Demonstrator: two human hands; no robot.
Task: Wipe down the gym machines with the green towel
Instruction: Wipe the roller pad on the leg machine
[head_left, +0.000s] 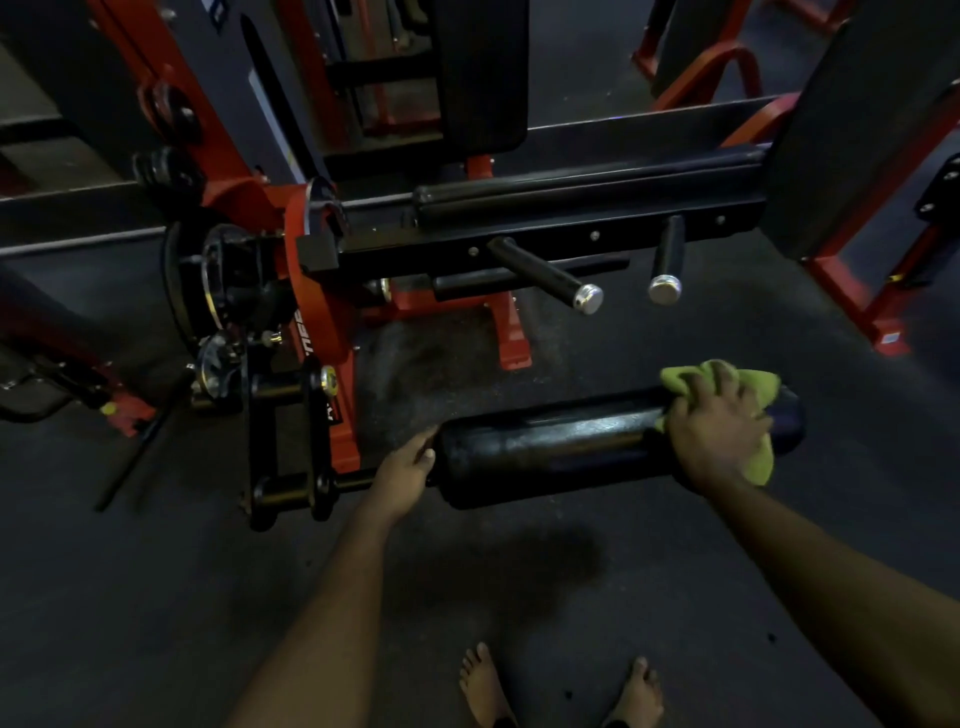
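A red and black gym machine (317, 312) stands in front of me. Its black padded roller (550, 447) sticks out low to the right. My right hand (717, 431) grips the green towel (748, 384) around the roller near its right end. My left hand (410, 467) holds the roller's left end, where the bar enters the pad, with fingers curled over the edge. The towel's underside is hidden behind the pad and my hand.
Two black pegs with chrome caps (587, 297) (665, 288) jut out above the roller. A long black pad (582, 192) lies behind them. More red frames (852, 296) stand to the right. My bare feet (483, 686) are on the dark rubber floor.
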